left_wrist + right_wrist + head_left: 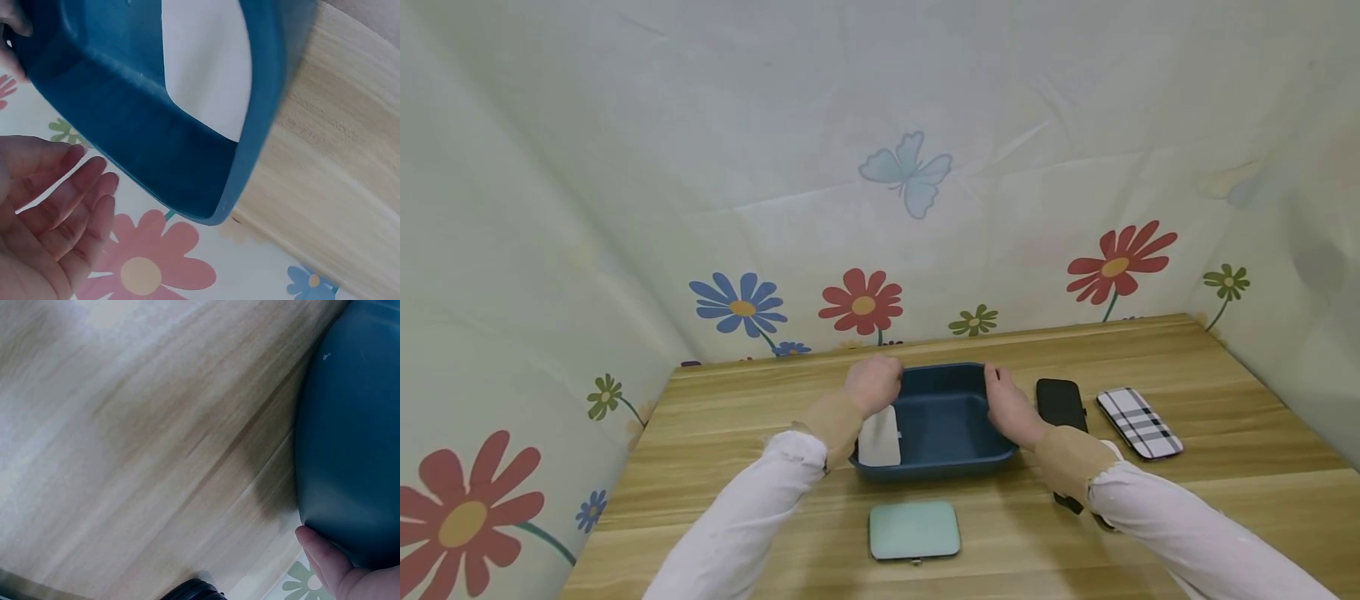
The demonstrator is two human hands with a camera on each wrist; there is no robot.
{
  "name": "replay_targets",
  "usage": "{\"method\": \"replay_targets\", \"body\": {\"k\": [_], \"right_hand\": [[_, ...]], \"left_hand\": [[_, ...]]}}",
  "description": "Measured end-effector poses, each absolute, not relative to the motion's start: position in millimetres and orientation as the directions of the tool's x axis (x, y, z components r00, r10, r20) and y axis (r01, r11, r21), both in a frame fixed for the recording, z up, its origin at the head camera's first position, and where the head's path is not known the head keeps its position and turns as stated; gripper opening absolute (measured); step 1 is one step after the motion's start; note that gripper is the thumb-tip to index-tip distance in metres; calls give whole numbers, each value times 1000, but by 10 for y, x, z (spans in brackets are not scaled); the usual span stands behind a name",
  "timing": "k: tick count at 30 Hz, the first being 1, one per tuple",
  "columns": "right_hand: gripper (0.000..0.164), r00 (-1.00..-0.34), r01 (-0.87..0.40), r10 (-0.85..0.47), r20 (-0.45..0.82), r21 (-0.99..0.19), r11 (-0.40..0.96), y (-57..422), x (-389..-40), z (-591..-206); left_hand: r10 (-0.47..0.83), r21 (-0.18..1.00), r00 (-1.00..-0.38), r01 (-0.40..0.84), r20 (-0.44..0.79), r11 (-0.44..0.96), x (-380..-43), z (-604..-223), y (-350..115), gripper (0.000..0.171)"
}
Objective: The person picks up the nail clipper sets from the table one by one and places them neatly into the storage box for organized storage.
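Observation:
A dark blue rectangular bin [951,421] sits on the wooden table. In its left end lies a cream-white flat case [880,440], also seen as a white panel [206,65] in the left wrist view. My right hand [1009,407] grips the bin's right far corner; the right wrist view shows one finger [325,553] along the outer wall. At the left far corner is my left hand [874,385]. In the left wrist view, its loosely bent fingers [78,206] are just beside the rim, holding nothing.
A mint-green case [914,531] lies in front of the bin. To the right are a black case [1060,402] and a black-and-white plaid case [1139,422]. More cases are partly hidden under my right forearm. A flower-printed curtain [790,208] hangs behind the table.

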State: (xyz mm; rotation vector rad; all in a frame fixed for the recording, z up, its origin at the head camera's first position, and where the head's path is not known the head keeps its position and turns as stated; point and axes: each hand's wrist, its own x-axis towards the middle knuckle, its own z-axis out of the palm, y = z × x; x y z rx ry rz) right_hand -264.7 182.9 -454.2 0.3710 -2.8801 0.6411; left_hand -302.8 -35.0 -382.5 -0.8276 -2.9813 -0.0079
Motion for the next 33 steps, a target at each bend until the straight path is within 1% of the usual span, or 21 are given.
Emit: {"method": "replay_targets", "body": {"k": [5, 13, 21, 25, 33], "right_hand": [[61, -957, -274, -203, 206, -419, 866, 1831, -2649, -4533], [60, -952, -290, -211, 223, -424, 858, 1836, -2642, -4533], [60, -943, -310, -220, 251, -410, 858, 1849, -2653, -4557], [60, -941, -315, -223, 255, -416, 853, 1848, -2651, -4566], [59, -941, -313, -224, 252, -406, 858, 1839, -2650, -4567]], "left_hand": [[571, -14, -817, 572, 78, 820, -2995, -3797, -348, 6], [653, -93, -746, 647, 129, 757, -2942, -3777, -338, 6], [702, -128, -698, 691, 139, 712, -2871, -3756, -325, 5], [721, -122, -677, 711, 146, 692, -2867, -3760, -330, 5], [790, -145, -595, 777, 149, 613, -2781, -3701, -315, 6]]}}
